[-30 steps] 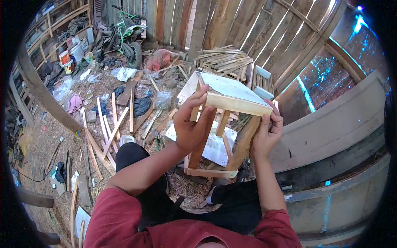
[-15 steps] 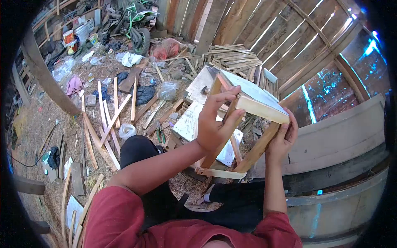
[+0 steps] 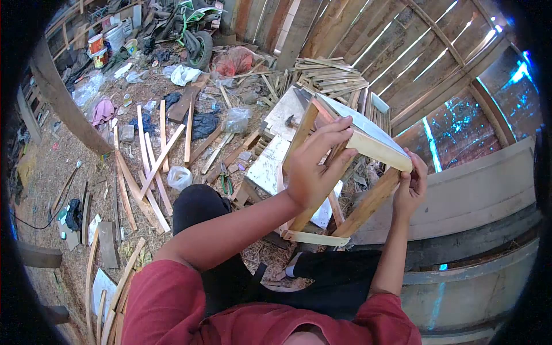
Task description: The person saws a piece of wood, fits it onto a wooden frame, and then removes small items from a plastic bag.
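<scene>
A box-like wooden frame [image 3: 371, 202] made of light slats stands tilted in front of me. My left hand [image 3: 313, 167] is at its upper left corner, fingers over the top slat [image 3: 376, 152] and thumb below. My right hand [image 3: 411, 187] grips the upper right corner, with the thumb on the near side and fingers behind. A lower slat [image 3: 316, 238] joins the legs near my knees. Behind the frame, a hammer [image 3: 290, 120] lies partly hidden on a white-stained board [image 3: 282, 109]. My left hand covers part of the frame's left side.
Green-handled pliers [image 3: 226, 183] lie beside my knee. Loose wood strips [image 3: 152, 167] are scattered over the straw-covered ground at left. A pile of slats [image 3: 333, 80] stands by the plank wall [image 3: 402, 52]. Long boards [image 3: 471, 190] lean at right. A motorbike wheel [image 3: 200, 50] shows at the back.
The frame and both hands have shifted slightly to the right in view. The left hand's fingers look straighter along the corner; the right hand keeps its hold.
</scene>
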`<control>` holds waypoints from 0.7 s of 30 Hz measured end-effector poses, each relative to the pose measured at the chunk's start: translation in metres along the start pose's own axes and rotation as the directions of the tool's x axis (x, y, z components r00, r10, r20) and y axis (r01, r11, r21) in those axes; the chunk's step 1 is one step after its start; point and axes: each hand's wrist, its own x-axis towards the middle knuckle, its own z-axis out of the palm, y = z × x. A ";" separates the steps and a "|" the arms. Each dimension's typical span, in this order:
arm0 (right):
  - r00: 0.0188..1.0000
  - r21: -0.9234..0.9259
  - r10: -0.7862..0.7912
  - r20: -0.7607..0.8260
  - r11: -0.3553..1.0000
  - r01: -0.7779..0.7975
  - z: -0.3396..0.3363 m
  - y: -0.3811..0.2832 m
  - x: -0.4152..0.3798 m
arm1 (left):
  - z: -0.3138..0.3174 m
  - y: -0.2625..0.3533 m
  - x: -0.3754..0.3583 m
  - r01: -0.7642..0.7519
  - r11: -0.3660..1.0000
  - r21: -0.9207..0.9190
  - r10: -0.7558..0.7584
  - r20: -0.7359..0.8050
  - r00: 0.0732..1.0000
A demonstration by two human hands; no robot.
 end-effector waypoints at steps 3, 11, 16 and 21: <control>0.999 0.008 -0.024 0.034 1.000 0.024 -0.005 -0.001 0.004 | 0.000 0.000 0.000 -0.009 1.000 0.006 0.009 0.007 1.000; 0.992 -0.030 0.084 0.097 0.996 -0.082 -0.015 -0.023 0.012 | -0.009 -0.001 0.005 -0.054 0.998 0.039 0.050 0.082 0.995; 0.993 -0.017 0.057 0.103 0.998 -0.056 -0.011 -0.034 0.013 | -0.024 -0.003 0.019 -0.133 0.986 0.097 0.110 0.208 0.972; 0.990 0.014 0.084 0.112 0.996 -0.086 -0.017 -0.041 0.013 | -0.037 0.008 0.039 -0.276 0.936 0.219 0.171 0.402 0.900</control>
